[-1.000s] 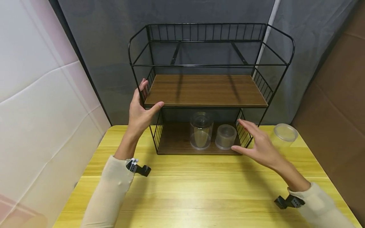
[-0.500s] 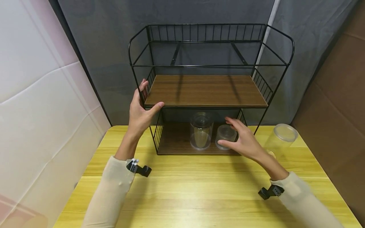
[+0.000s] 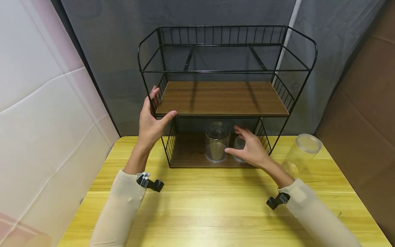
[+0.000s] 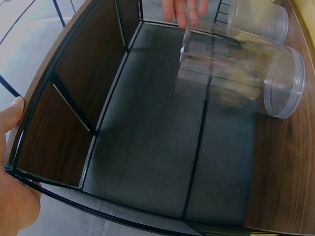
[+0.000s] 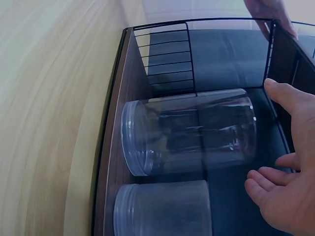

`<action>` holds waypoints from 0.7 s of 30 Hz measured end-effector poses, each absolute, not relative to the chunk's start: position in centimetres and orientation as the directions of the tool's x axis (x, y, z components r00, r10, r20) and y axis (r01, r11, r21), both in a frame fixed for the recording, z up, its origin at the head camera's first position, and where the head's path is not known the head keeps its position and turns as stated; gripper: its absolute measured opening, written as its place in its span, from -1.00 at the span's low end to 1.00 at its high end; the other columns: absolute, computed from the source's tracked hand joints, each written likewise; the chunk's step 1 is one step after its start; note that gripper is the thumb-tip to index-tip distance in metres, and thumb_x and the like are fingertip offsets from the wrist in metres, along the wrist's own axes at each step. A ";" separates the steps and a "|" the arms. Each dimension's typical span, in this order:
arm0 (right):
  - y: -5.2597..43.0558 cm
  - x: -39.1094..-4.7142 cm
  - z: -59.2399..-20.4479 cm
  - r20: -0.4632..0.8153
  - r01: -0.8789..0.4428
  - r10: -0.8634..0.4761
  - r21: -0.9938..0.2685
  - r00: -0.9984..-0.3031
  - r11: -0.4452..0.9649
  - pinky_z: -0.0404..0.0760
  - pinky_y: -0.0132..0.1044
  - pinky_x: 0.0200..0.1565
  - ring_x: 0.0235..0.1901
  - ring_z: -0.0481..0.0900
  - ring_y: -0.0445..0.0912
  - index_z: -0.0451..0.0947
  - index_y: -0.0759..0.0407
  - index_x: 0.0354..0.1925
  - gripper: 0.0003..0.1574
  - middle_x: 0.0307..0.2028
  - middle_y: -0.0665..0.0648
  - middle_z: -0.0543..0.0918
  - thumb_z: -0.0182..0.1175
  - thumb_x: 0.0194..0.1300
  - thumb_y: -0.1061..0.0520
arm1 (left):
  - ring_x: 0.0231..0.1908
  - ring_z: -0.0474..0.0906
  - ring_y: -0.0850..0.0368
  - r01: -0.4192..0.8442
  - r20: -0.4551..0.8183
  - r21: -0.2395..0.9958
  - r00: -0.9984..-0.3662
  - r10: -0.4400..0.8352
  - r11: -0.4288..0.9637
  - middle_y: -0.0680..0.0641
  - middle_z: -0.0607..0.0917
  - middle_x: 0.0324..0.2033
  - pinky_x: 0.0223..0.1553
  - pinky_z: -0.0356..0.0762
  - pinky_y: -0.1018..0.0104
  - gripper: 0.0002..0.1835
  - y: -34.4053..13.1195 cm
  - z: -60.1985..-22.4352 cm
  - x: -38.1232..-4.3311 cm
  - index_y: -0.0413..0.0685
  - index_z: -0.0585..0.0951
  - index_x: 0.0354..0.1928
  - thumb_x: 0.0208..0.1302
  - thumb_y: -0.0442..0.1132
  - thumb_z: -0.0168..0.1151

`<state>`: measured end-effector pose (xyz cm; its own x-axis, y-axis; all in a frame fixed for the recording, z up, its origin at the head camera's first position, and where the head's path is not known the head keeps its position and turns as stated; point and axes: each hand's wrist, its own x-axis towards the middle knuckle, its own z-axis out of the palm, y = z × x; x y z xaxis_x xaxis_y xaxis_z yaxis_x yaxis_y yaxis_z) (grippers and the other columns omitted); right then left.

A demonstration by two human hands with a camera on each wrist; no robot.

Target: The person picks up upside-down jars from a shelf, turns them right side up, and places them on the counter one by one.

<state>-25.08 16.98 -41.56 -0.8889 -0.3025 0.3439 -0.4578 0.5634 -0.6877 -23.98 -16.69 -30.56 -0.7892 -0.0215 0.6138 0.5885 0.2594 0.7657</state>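
Observation:
My left hand (image 3: 149, 121) grips the left side of the black wire rack (image 3: 222, 114), its thumb on the front edge of the middle wooden shelf (image 3: 220, 97) and its fingers behind the side wires. On the bottom shelf (image 3: 188, 151) stand a tall clear plastic jar (image 3: 217, 140) and, to its right, a shorter clear jar (image 5: 165, 211). My right hand (image 3: 250, 147) reaches in over the short jar, partly hiding it in the head view. Its thumb and fingers are spread beside the upper end of the tall jar, with nothing held, as the right wrist view shows.
Another clear jar (image 3: 302, 152) stands on the yellow wooden table (image 3: 210, 206), right of the rack. The rack's top level has only wire rails and two crossbars, with no board. Grey cloth (image 3: 111, 51) hangs behind, and a brown panel (image 3: 361, 113) borders the right.
My right hand has moved left from the rack's right side, past the short jar, to the tall jar. The left hand and the jars have stayed in place.

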 end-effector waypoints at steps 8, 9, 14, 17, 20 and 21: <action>15.7 -26.0 -42.0 0.310 -0.421 -0.287 -0.721 -0.906 0.550 0.53 0.14 0.38 0.38 0.50 0.31 0.20 0.28 0.61 0.27 0.47 0.39 0.41 0.62 0.17 -0.09 | 0.64 0.06 0.01 0.587 0.615 0.762 -0.788 -0.023 0.273 -0.20 0.15 0.65 0.62 0.08 0.18 -0.16 -16.7 -30.6 -24.0 -0.39 0.21 0.57 0.33 -0.51 0.42; 15.6 -26.2 -42.1 0.309 -0.421 -0.287 -0.721 -0.906 0.551 0.53 0.15 0.37 0.38 0.50 0.32 0.19 0.28 0.62 0.27 0.47 0.39 0.41 0.62 0.18 -0.09 | 0.64 0.06 0.01 0.587 0.616 0.762 -0.788 -0.024 0.274 -0.20 0.15 0.65 0.62 0.08 0.17 -0.16 -16.7 -30.6 -24.0 -0.39 0.21 0.57 0.33 -0.50 0.42; 14.8 -27.0 -42.3 0.304 -0.414 -0.281 -0.712 -0.910 0.568 0.56 0.19 0.33 0.35 0.53 0.35 0.18 0.27 0.62 0.29 0.45 0.41 0.42 0.62 0.17 -0.13 | 0.64 0.06 0.03 0.586 0.614 0.765 -0.789 -0.028 0.269 -0.19 0.15 0.65 0.63 0.07 0.17 -0.16 -16.7 -30.6 -24.0 -0.38 0.22 0.57 0.33 -0.50 0.42; 14.4 -27.3 -42.5 0.299 -0.402 -0.269 -0.709 -0.916 0.579 0.58 0.18 0.31 0.34 0.54 0.34 0.17 0.26 0.63 0.31 0.46 0.40 0.43 0.61 0.16 -0.16 | 0.64 0.05 0.04 0.581 0.609 0.769 -0.793 -0.029 0.267 -0.17 0.15 0.65 0.63 0.06 0.18 -0.16 -16.7 -30.6 -24.0 -0.37 0.22 0.57 0.34 -0.50 0.42; 13.9 -27.5 -42.6 0.290 -0.390 -0.260 -0.716 -0.921 0.580 0.58 0.18 0.32 0.35 0.52 0.33 0.16 0.25 0.64 0.33 0.47 0.40 0.40 0.61 0.16 -0.18 | 0.65 0.04 0.04 0.579 0.608 0.769 -0.794 -0.029 0.269 -0.16 0.15 0.65 0.63 0.06 0.18 -0.16 -16.7 -30.6 -24.0 -0.36 0.22 0.57 0.34 -0.49 0.42; 13.8 -27.6 -42.7 0.291 -0.387 -0.255 -0.715 -0.922 0.582 0.58 0.17 0.31 0.35 0.52 0.32 0.16 0.25 0.64 0.33 0.47 0.40 0.41 0.61 0.16 -0.19 | 0.65 0.04 0.04 0.579 0.608 0.769 -0.794 -0.029 0.269 -0.16 0.14 0.65 0.63 0.06 0.18 -0.15 -16.7 -30.6 -24.0 -0.36 0.22 0.57 0.34 -0.49 0.42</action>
<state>-27.65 13.77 -42.68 -0.9221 -0.2554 0.2907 -0.3867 0.5821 -0.7153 -24.05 -16.70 -30.59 -0.7935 -0.0289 0.6078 0.5795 0.2689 0.7693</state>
